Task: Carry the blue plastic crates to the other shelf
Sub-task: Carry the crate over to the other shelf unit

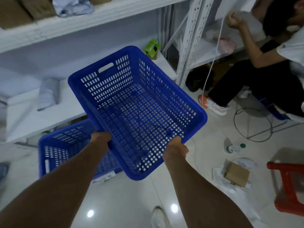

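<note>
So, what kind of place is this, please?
Probably a small stockroom or packing room: white slotted-steel shelving holding wrapped parcels, blue perforated crates, and a cardboard box on the floor.

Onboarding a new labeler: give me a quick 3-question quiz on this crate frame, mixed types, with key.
1. True or false: the held crate has goods inside.
2. Which hands grip the held crate? A) left only B) right only C) both
3. Fill in: a second crate sits low by the white shelf, to the holder's ____.

Key:
1. False. It is empty; the floor shows through its holes.
2. C. The left hand and right hand both clutch its near rim.
3. Left. It stands below and to the left of the held one.
</note>
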The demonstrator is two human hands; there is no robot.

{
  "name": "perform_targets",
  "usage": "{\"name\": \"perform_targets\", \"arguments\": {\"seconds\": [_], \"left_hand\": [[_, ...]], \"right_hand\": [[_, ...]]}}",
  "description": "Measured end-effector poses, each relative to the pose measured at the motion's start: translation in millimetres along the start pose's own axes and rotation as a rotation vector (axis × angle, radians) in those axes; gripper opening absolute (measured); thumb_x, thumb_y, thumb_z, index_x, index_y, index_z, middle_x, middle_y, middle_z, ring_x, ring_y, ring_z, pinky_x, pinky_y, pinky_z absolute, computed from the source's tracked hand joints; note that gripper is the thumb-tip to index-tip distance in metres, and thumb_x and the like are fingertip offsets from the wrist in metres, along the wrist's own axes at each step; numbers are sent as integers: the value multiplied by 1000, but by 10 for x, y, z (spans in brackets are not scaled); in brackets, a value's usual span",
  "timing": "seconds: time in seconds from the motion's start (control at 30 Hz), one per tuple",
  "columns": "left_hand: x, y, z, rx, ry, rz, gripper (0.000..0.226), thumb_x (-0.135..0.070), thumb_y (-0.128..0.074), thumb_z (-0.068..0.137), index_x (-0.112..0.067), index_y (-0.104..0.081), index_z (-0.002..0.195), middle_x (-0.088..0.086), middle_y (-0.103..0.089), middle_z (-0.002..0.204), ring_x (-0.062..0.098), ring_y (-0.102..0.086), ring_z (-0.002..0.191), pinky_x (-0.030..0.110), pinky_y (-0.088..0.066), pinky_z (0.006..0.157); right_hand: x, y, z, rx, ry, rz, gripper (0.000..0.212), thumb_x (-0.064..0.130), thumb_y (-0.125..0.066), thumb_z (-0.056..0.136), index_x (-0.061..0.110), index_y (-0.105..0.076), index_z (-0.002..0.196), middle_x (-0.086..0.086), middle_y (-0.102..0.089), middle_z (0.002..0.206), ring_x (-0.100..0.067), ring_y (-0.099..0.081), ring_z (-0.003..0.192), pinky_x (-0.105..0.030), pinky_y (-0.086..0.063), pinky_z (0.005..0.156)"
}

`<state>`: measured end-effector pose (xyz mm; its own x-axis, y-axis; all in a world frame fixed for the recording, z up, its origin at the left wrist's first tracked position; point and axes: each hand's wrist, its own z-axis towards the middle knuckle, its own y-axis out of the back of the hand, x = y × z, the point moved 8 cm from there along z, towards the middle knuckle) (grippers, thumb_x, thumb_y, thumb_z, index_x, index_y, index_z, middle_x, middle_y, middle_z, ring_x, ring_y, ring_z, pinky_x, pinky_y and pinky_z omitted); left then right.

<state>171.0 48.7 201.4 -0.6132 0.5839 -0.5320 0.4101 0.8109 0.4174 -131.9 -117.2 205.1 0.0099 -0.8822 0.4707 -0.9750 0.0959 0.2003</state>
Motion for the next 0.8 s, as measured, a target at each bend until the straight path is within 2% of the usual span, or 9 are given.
{"name": "perform_targets", "arguments": {"seconds": [0.13,0.27,0.33,0.47,0.57,0.67,0.73,0.8], "left_hand": [[139,458,117,-58,35,-39,20,7,-58,89,2,-56,108,26,-62,104,45,-66,92,58,-57,81],[327,866,177,-109,60,-113,6,3,-57,91,-1,-53,92,25,-62,101,43,-65,92,57,-56,85],[443,1051,218,-140,73,-170,15,2,-57,91,2,-55,105,23,-61,98,42,-63,93,54,-55,86],[673,1373,265,-190,96,-234,35,1,-58,91,3,-51,126,24,-59,117,46,-60,107,52,-53,90],[832,1617,293,-213,128,-249,35,0,-57,92,2,-51,127,20,-57,113,42,-59,101,44,-51,81],[992,1825,298,-232,170,-296,29,0,-56,92,-3,-52,120,18,-56,108,36,-56,90,45,-50,75],[1115,1958,322,-244,186,-345,33,3,-56,90,-5,-52,122,15,-55,108,35,-55,91,47,-50,77],[1234,2078,367,-256,184,-393,44,5,-57,87,-7,-50,128,13,-57,113,36,-57,97,51,-52,86]], "right_hand": [[-141,-302,-180,39,57,-89,42,47,-55,84,15,-50,110,-8,-64,93,-26,-65,76,-43,-59,71],[-330,-600,-341,65,97,-174,46,47,-51,82,10,-53,110,-10,-66,91,-27,-65,73,-41,-59,66],[-411,-730,-421,63,112,-209,45,44,-52,83,8,-54,110,-11,-64,91,-28,-63,71,-39,-57,63],[-585,-969,-563,39,129,-287,42,39,-52,84,5,-57,108,-11,-59,84,-26,-55,62,-38,-47,60],[-778,-1165,-652,52,146,-347,43,41,-51,83,5,-60,105,-12,-64,86,-29,-59,65,-39,-52,63],[-999,-1325,-709,72,145,-402,47,44,-50,79,6,-61,104,-13,-66,89,-32,-63,69,-46,-59,70],[-1131,-1436,-748,84,149,-419,45,45,-51,80,7,-61,103,-13,-65,89,-31,-63,69,-46,-59,70],[-1230,-1523,-787,76,159,-435,45,45,-51,82,6,-61,102,-12,-65,88,-31,-62,68,-46,-59,69]]}}
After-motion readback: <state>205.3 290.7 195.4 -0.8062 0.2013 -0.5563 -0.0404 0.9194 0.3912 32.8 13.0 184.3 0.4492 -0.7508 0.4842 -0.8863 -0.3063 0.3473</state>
